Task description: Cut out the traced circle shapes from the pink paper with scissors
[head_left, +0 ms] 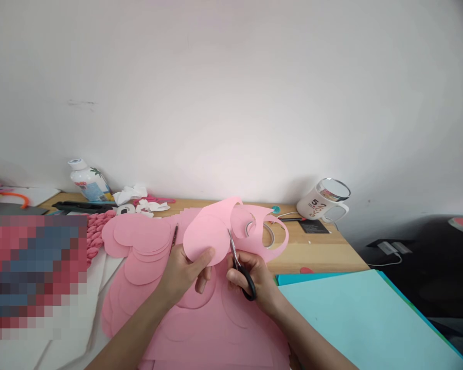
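Pinched in my left hand (187, 272) is a pink paper sheet (207, 237) with a rounded, partly cut edge. My right hand (250, 275) grips black-handled scissors (248, 282), whose blades meet the paper at the right side of the rounded part. Curved strips and loops of the same paper (281, 241) hang to the right, above my right hand. Below both hands lie stacked pink sheets (216, 339) with circle outlines on them. Several cut pink circles (139, 231) overlap at the left, beside a dark pen (175, 235).
A white mug (322, 200) stands at the back right near a tape roll (269, 235). Light blue sheets (339, 313) lie at the right. A white bottle (88, 180), crumpled tissues (130, 194) and a pink braided item (97, 231) are at the left. A wall rises behind.
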`<state>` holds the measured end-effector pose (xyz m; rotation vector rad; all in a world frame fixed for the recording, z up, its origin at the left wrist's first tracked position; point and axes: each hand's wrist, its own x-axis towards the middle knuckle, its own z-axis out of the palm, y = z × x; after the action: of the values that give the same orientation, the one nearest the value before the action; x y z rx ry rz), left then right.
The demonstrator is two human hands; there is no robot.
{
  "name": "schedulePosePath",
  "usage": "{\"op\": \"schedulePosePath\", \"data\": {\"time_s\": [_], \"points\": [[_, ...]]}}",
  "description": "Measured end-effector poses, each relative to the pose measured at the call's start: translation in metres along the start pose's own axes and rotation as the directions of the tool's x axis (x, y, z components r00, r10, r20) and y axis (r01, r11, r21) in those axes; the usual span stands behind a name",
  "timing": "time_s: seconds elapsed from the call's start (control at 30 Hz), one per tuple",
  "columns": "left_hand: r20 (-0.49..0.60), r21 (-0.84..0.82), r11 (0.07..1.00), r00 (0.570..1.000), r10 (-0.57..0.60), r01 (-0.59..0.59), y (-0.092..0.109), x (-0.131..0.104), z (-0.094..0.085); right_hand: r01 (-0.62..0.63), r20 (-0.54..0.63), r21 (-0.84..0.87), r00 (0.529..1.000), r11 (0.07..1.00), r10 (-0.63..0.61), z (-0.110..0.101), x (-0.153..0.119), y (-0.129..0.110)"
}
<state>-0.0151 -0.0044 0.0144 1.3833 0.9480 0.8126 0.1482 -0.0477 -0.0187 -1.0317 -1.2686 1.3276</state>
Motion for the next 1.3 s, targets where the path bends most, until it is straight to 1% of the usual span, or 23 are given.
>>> {"op": "schedulePosePath", "data": {"time_s": [0.2,0.47,0.63,0.8,1.0,1.3], "points": [[-0.006,-0.028,1.000,1.000,0.007,-0.007,-0.002,0.001,0.000,-0.005,-0.007,0.008,1.000,1.000,0.005,0.001,0.001,-0.002],[0.020,-0.093,0.996,1.000,-0.012,0.014,-0.005,0.001,0.002,-0.018,-0.007,0.019,1.000,1.000,0.018,0.004,0.000,-0.001],[0.000,-0.051,0.998,1.000,-0.031,0.031,-0.002,0.000,0.003,0.004,0.006,0.024,1.000,1.000,-0.004,0.004,0.001,-0.002],[0.045,-0.082,0.994,0.997,-0.068,0.072,-0.008,0.001,0.002,0.077,-0.003,0.072,0.997,0.994,-0.077,0.002,0.002,-0.004],[0.113,-0.191,0.979,0.993,-0.042,0.063,-0.014,-0.001,0.001,0.085,0.010,0.081,0.996,0.993,-0.086,0.001,0.002,-0.006],[0.116,-0.191,0.979,0.992,-0.044,0.066,-0.012,0.000,0.000,0.072,0.045,0.069,0.996,0.995,-0.075,0.001,0.002,-0.004]]}}
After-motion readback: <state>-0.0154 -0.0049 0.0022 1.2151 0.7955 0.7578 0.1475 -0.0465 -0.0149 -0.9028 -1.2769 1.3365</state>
